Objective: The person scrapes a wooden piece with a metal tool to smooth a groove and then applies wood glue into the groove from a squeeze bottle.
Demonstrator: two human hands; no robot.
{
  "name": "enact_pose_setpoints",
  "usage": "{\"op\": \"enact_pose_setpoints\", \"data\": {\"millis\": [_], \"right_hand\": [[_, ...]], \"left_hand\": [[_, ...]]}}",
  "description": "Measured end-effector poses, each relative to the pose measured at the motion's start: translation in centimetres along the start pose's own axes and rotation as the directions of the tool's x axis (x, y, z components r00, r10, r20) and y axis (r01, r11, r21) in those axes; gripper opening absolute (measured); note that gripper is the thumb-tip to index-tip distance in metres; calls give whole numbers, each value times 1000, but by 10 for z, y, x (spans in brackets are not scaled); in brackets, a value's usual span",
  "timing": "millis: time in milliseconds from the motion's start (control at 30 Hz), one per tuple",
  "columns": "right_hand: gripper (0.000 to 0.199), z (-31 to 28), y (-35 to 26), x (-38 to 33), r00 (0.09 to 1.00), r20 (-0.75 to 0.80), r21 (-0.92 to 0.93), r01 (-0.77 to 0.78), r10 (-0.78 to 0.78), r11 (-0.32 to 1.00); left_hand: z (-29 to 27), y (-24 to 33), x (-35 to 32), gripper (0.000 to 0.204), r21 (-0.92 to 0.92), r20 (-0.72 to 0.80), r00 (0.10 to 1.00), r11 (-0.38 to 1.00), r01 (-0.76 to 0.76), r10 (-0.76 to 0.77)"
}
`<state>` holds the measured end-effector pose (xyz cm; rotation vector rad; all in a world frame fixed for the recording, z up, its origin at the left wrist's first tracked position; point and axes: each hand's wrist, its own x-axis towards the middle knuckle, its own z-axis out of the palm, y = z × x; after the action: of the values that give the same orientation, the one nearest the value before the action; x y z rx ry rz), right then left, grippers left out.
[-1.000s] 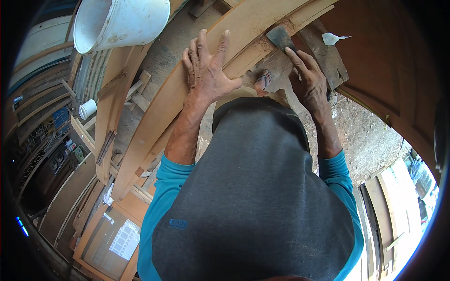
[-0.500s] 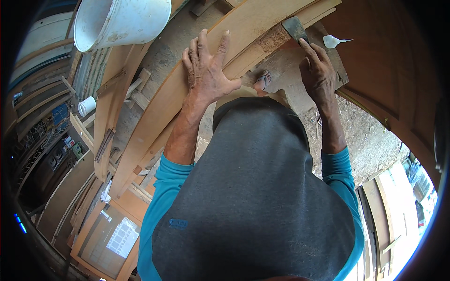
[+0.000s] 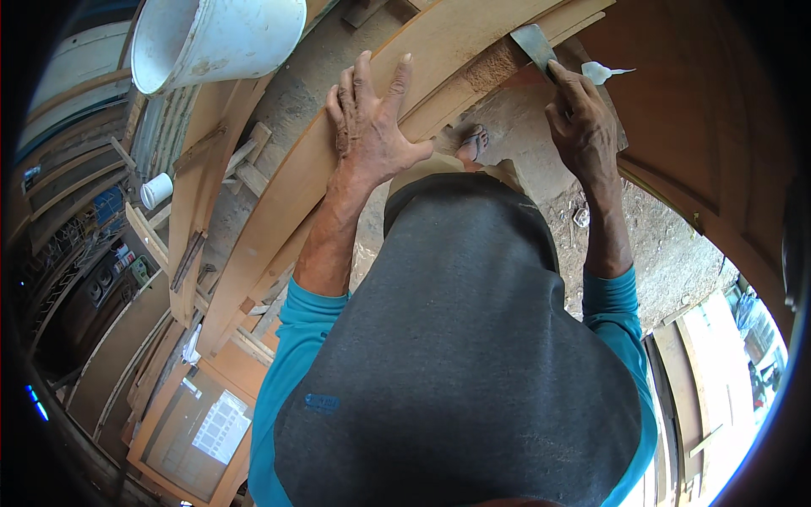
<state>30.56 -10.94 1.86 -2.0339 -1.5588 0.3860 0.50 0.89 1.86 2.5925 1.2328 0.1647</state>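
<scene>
My left hand (image 3: pixel 369 127) lies with spread fingers on a long light-brown wooden board (image 3: pixel 291 194). My right hand (image 3: pixel 583 127) grips a putty knife (image 3: pixel 534 46) by its handle, most of which the fingers hide. The flat grey blade points up and left, at the edge of a heap of brown sawdust-like paste (image 3: pixel 494 68). That heap sits on a narrower strip of wood along the board's near side. A small white bottle with a thin pointed nozzle (image 3: pixel 597 73) lies just beyond my right hand.
At upper left is a large white bucket (image 3: pixel 245 38), with a small white cup (image 3: pixel 156 192) below it. A brown wooden panel (image 3: pixel 701 110) fills the upper right. More planks (image 3: pixel 198 203) stand at left. A glazed wooden frame (image 3: pixel 182 439) is at lower left.
My right hand has shifted slightly right and down, and the putty knife has turned so more of its blade face shows. My left hand has barely moved.
</scene>
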Motion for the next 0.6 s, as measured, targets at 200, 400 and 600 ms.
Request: {"op": "enact_pose_setpoints", "data": {"millis": [200, 400, 600], "right_hand": [[47, -12, -11, 5, 997, 46, -86, 65, -61, 994], [46, -24, -24, 10, 990, 131, -170, 69, -47, 983], [44, -23, -26, 11, 988, 128, -186, 108, -85, 977]], "left_hand": [[2, -2, -1, 130, -7, -2, 1000, 1000, -7, 7], [2, -2, -1, 130, -1, -9, 1000, 1000, -5, 5], [1, -1, -1, 129, -14, -14, 1000, 1000, -12, 12]]}}
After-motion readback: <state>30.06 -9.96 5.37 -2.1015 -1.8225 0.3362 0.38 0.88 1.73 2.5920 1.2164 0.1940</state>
